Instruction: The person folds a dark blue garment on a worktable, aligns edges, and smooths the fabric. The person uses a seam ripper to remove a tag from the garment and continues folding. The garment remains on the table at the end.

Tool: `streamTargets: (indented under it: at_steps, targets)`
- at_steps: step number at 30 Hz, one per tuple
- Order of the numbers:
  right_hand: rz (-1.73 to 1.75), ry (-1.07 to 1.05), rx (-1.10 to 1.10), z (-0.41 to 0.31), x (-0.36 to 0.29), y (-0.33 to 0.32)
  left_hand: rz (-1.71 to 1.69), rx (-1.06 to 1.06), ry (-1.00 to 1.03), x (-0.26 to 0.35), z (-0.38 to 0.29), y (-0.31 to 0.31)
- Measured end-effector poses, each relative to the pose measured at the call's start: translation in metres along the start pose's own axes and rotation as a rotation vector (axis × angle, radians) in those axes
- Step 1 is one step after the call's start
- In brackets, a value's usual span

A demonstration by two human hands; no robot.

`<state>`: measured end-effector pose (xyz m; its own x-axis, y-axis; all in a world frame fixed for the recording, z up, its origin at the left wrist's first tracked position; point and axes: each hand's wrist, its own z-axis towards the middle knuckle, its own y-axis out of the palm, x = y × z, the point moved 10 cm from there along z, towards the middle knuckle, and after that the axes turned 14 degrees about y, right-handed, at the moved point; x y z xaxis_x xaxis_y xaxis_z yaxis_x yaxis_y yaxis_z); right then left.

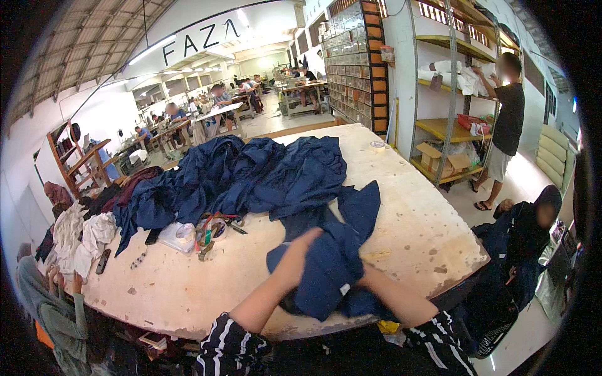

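Observation:
A navy blue cloth garment [329,272] with a small white tag lies bunched on the pale worktable [423,230] before me. My left hand [303,249], slightly blurred, rests on its upper left part; how its fingers sit is not plain. On the garment's right side, my right hand [364,275] is mostly hidden by the cloth, so its grip does not show. Beyond, a large heap of navy garments [263,174] spreads over the table and meets the piece at my hands.
Left of my arms lie tape rolls [185,232], scissors [235,225] and a dark phone-like object [103,261]. A person [51,310] handles white cloth [96,235] at the left edge. Another sits at the right; one stands by metal shelves [454,129].

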<state>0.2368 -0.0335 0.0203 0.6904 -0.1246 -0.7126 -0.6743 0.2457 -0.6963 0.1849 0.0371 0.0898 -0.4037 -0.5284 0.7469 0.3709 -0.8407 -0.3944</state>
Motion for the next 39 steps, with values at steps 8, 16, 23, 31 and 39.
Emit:
streamTargets:
  at_steps: [8, 16, 23, 31, 39]
  targets:
    - [-0.111, -0.073, -0.122, -0.045, -0.076, 0.025, 1.082, 0.228, -0.301, 0.058, -0.001, -0.105]
    - [0.164, 0.354, 0.728, -0.038, 0.037, -0.152, 1.204, 0.135, -0.315, -0.006, -0.08, -0.166]
    - [-0.75, 0.312, 0.133, -0.037, 0.023, -0.012, 0.962, -0.297, -0.188, -0.085, -0.103, -0.055]
    - [-0.09, 0.459, 0.117, -0.095, 0.033, -0.092, 0.533, -0.244, -0.54, -0.034, -0.136, -0.084]
    - [-0.024, 0.341, 0.108, -0.054, -0.001, -0.088, 0.716, 0.184, -0.081, -0.055, -0.132, -0.129]
